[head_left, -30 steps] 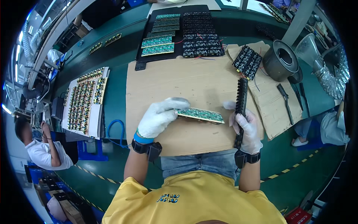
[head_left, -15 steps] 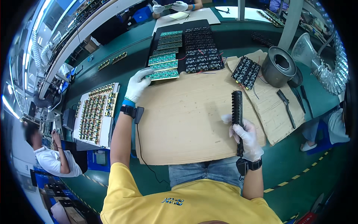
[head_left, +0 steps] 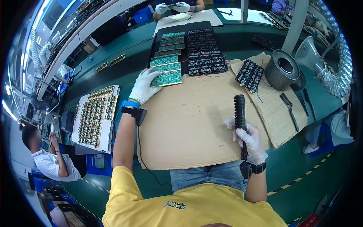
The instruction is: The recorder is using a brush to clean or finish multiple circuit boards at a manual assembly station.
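Note:
My left hand, in a white knit glove, lies at the left corner of the nearest green circuit board. Its fingers and thumb are spread around that corner, and the board rests flat. More green boards run in a column behind it. In my right hand, gloved in thin white material, a black brush stands upright, bristles facing left. Its lower handle is wrapped by the fingers, above the cardboard sheet.
Black boards sit right of the green ones. A dark board with wires, a metal pot and another brush are at right, near a silver duct. Left, a white tray carries component boards. Co-workers sit around.
My left hand has opened out at the green board's corner, its thumb now reaching along the front edge. My right hand keeps the brush almost in place.

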### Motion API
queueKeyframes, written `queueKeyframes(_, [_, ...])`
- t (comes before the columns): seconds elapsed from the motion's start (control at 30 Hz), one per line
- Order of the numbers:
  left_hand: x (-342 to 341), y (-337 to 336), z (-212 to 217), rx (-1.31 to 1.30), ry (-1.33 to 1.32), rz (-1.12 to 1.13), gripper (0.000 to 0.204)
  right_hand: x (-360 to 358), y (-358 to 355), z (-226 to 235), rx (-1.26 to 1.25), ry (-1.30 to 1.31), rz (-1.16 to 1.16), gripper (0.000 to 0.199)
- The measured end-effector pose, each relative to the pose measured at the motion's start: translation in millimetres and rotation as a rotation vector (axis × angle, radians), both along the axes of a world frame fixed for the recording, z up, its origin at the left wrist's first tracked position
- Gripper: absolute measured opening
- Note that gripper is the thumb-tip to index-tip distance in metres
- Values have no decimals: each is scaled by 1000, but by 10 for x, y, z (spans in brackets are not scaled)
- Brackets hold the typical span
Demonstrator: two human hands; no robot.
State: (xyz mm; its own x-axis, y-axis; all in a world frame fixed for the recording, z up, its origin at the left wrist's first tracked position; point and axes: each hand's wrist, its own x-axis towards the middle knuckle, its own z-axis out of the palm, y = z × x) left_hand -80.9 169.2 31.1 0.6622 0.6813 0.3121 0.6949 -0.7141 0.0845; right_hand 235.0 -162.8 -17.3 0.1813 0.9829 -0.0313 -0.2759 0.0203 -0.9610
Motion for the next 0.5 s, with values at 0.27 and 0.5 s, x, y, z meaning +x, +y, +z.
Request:
queueKeyframes(0.27, [52, 36, -1, -63, 183, 53, 56, -1, -16, 10, -8, -18, -14, 40])
queueKeyframes(0.5, [0, 152, -133, -109, 62, 45, 55, -15, -37, 13, 1, -12, -7, 40])
